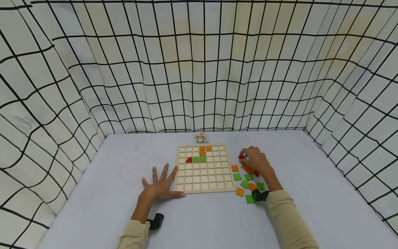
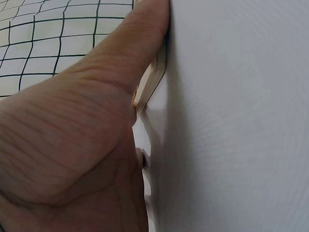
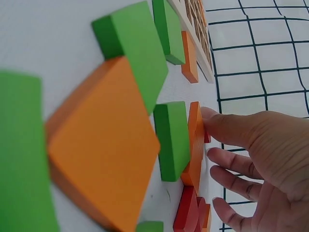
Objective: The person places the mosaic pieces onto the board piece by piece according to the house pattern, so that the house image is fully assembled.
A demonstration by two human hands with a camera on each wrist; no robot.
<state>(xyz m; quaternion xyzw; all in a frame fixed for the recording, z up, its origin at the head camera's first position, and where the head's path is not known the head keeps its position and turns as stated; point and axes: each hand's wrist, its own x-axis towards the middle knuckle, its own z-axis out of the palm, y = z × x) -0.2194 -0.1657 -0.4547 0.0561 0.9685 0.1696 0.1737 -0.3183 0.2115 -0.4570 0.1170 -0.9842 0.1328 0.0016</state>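
A wooden grid board (image 1: 205,190) lies mid-table. On it are a red quarter-round piece (image 1: 189,160), two green squares (image 1: 199,159), an orange square (image 1: 202,153) and two rounded orange pieces (image 1: 209,148) along the top row. My left hand (image 1: 160,188) rests flat with fingers spread at the board's lower left corner, its thumb along the near edge. Right of the board, my right hand (image 1: 255,159) pinches a small red piece (image 1: 241,157) between thumb and fingers, close over the table. In the right wrist view, the thumb mostly hides that piece.
Loose green squares (image 1: 237,176) and orange squares (image 1: 239,192) are scattered right of the board, several under the right forearm. Another red piece (image 3: 186,210) lies beside orange ones. A small pattern card (image 1: 200,138) stands behind the board. Black-gridded white walls (image 1: 205,86) enclose the table.
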